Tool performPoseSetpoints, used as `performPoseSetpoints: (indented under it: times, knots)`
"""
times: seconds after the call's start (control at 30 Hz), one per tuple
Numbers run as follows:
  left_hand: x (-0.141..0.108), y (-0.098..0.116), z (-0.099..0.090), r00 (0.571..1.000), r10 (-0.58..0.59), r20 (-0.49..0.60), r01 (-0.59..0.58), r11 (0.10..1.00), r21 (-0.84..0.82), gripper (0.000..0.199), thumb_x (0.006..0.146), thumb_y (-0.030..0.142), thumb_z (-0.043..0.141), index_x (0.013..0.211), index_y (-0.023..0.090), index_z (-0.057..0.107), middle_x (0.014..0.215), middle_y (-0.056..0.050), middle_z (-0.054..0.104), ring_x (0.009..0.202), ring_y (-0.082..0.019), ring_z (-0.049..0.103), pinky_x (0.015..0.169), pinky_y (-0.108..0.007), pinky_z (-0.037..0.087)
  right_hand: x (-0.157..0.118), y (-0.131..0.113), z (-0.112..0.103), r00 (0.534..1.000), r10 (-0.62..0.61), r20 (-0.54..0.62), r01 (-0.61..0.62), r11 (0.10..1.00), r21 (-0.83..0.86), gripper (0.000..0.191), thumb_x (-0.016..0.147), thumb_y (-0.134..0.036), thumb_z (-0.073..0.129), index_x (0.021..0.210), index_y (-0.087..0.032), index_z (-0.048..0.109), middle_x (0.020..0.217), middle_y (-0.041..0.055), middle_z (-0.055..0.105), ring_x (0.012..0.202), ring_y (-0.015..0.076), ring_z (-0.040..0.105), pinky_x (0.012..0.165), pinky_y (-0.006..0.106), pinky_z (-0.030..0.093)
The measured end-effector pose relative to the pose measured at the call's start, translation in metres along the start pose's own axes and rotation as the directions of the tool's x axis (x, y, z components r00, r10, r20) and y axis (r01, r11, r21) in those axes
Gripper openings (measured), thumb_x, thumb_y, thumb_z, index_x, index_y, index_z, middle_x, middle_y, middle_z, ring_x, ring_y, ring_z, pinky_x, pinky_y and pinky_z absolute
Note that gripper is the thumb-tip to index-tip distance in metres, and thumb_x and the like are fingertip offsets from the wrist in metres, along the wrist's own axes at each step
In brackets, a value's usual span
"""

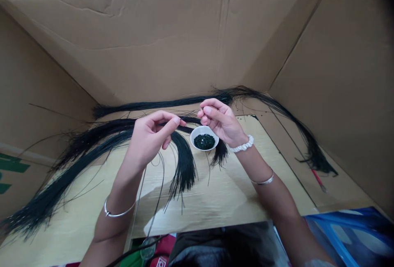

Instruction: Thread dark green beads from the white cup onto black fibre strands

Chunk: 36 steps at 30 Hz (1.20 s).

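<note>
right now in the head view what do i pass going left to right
green print, left hand, white bowl, white scrunchie, red stick

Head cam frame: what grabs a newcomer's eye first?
The small white bowl of dark green beads at centre, between the raised left hand and right hand. Long black strands fan out across the pale board below, all inside brown cardboard walls.

Cardboard box walls (123, 33) around bench, green print on left wall (12, 166), pale wood bench (212, 205), red-tipped stick (318, 180) by right edge, blue printed sheet (347, 234) off near-right corner
</note>
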<state>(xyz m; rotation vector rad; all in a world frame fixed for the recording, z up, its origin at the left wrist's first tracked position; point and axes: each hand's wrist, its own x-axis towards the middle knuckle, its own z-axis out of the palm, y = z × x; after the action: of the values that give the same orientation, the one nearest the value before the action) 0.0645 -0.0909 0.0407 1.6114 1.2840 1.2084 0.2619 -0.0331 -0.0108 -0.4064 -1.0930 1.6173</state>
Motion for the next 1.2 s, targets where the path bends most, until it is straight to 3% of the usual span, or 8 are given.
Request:
performPoseSetpoints:
  times: [0.47,0.73,0.97,1.2]
  knots:
    - [-0.003,0.002,0.001,1.0,0.014,0.001,-0.014,1.0,0.021,0.017,0.088,0.032,0.072,0.084,0.015,0.072,0.087,-0.006,0.076,0.042,-0.004,0.042,0.04,-0.019,0.034,0.0,0.004,0.002,0.999,0.011,0.043,-0.012,1.0,0.017,0.026,0.076,-0.032,0.085,0.092,-0.019,0.071,0.078,-0.0031,0.071,0.062,0.0039,0.06,0.064,0.016,0.055]
    - [-0.002,-0.001,-0.001,1.0,0.023,0.01,-0.023,0.998,0.052,0.018,0.088,0.033,0.071,0.084,0.015,0.072,0.081,-0.004,0.074,0.043,-0.004,0.042,0.039,-0.018,0.034,-0.002,0.0,0.002,0.998,-0.025,0.052,0.029,0.997,-0.067,0.019,0.08,-0.03,0.082,0.092,-0.019,0.072,0.079,-0.002,0.073,0.063,0.0048,0.062,0.065,0.018,0.055]
    - [-0.003,0.0,0.0,1.0,0.002,0.006,-0.003,0.992,0.127,0.015,0.088,0.027,0.067,0.082,0.013,0.072,0.069,-0.001,0.069,0.042,-0.003,0.041,0.038,-0.015,0.034,-0.004,-0.007,0.0,0.992,-0.109,0.07,0.123,0.962,-0.243,0.015,0.082,-0.028,0.08,0.092,-0.019,0.074,0.082,0.0008,0.076,0.066,0.0078,0.067,0.065,0.021,0.057]
    - [-0.004,0.004,-0.001,0.999,-0.019,0.027,0.015,0.988,0.152,0.017,0.088,0.027,0.067,0.082,0.012,0.071,0.068,-0.001,0.068,0.041,-0.003,0.041,0.037,-0.014,0.032,-0.005,-0.008,-0.001,0.994,-0.091,0.06,0.105,0.944,-0.314,0.017,0.081,-0.031,0.08,0.091,-0.019,0.074,0.078,-0.0003,0.074,0.061,0.0071,0.064,0.059,0.02,0.054]
